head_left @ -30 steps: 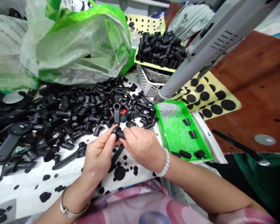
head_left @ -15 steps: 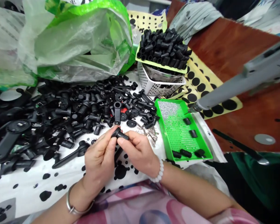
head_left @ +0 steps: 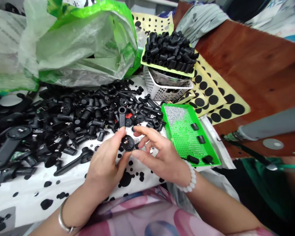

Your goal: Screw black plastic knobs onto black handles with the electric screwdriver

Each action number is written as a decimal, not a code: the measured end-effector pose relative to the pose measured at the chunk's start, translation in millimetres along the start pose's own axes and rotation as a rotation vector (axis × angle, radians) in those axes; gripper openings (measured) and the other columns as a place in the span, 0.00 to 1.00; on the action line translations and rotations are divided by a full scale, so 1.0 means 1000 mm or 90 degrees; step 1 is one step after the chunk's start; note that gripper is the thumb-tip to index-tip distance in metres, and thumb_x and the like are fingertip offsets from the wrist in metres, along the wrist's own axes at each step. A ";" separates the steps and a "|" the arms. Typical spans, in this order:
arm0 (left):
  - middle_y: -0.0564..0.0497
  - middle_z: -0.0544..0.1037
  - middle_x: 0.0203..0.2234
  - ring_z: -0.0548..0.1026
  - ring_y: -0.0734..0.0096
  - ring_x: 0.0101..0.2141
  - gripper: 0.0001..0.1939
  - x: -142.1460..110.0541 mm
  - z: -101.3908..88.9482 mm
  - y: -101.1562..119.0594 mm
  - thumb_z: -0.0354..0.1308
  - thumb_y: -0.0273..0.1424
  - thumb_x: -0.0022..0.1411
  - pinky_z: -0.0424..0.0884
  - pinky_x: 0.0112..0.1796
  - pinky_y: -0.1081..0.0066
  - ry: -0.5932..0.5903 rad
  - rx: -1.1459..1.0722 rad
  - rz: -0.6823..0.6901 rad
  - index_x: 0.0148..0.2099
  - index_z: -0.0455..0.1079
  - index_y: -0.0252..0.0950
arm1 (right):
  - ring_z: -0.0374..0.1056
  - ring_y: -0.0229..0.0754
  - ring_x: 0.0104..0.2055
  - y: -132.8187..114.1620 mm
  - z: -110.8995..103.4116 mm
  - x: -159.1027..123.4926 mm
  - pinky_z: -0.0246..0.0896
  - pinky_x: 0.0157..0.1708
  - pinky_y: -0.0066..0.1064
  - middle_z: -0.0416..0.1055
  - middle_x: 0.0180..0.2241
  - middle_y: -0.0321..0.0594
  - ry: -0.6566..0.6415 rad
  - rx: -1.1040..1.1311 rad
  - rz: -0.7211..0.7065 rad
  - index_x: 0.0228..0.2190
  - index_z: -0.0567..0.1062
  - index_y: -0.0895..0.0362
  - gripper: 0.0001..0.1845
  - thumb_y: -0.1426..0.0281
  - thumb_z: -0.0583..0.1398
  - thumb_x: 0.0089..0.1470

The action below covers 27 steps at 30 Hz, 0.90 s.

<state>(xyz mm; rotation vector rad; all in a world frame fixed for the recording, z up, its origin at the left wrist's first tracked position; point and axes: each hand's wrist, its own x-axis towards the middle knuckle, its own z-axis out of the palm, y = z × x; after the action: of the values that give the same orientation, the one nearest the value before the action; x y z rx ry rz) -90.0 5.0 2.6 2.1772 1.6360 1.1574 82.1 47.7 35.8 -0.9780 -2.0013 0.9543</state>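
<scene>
Two hands sit close together: the left hand (head_left: 104, 167) grips a round black plastic part (head_left: 127, 143), the open right hand (head_left: 159, 157) just beside it.

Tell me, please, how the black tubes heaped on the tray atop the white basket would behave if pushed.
The black tubes look moulded, probably light and stiff. Round and loosely heaped on the shallow tray, they would likely roll off its edge.

Room over spotted white cloth (head_left: 22, 200), black plastic parts (head_left: 64, 113) blocking beyond
</scene>
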 end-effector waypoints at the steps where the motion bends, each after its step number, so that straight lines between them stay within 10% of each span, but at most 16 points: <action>1: 0.42 0.72 0.54 0.73 0.59 0.50 0.38 0.001 0.001 0.002 0.56 0.25 0.61 0.70 0.50 0.61 -0.009 0.016 0.034 0.68 0.43 0.43 | 0.66 0.35 0.34 0.001 0.002 0.000 0.67 0.30 0.28 0.70 0.43 0.44 -0.003 0.000 -0.008 0.50 0.68 0.57 0.22 0.68 0.61 0.53; 6: 0.41 0.70 0.52 0.74 0.62 0.47 0.38 0.004 0.004 0.006 0.56 0.27 0.61 0.71 0.47 0.65 -0.025 -0.016 0.030 0.68 0.41 0.41 | 0.67 0.32 0.28 0.009 0.006 -0.003 0.69 0.27 0.25 0.71 0.35 0.40 0.057 0.100 0.055 0.44 0.72 0.58 0.15 0.73 0.59 0.53; 9: 0.41 0.74 0.45 0.75 0.58 0.42 0.28 0.001 0.003 0.002 0.57 0.34 0.61 0.72 0.42 0.62 -0.046 0.107 -0.014 0.62 0.57 0.36 | 0.68 0.30 0.24 0.016 -0.001 -0.007 0.70 0.24 0.22 0.71 0.31 0.38 0.129 0.261 0.151 0.42 0.70 0.59 0.14 0.69 0.60 0.53; 15: 0.39 0.79 0.34 0.77 0.52 0.35 0.18 -0.005 0.013 -0.003 0.52 0.32 0.62 0.73 0.35 0.60 -0.238 0.283 -0.050 0.52 0.70 0.31 | 0.74 0.35 0.26 0.026 -0.003 -0.018 0.72 0.25 0.21 0.71 0.27 0.35 0.185 0.344 0.216 0.39 0.69 0.59 0.14 0.66 0.62 0.52; 27: 0.45 0.77 0.46 0.76 0.65 0.45 0.23 0.003 0.014 0.009 0.57 0.34 0.60 0.70 0.47 0.68 -0.110 -0.379 -0.353 0.56 0.64 0.34 | 0.67 0.32 0.30 0.021 0.019 -0.017 0.66 0.30 0.24 0.70 0.30 0.35 0.256 0.221 0.078 0.34 0.70 0.56 0.04 0.70 0.60 0.54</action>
<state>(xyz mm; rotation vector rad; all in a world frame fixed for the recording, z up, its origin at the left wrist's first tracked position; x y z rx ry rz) -73.2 7.9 -0.7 1.3091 1.4385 1.0636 81.3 36.8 4.6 -1.0102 -1.4027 1.0336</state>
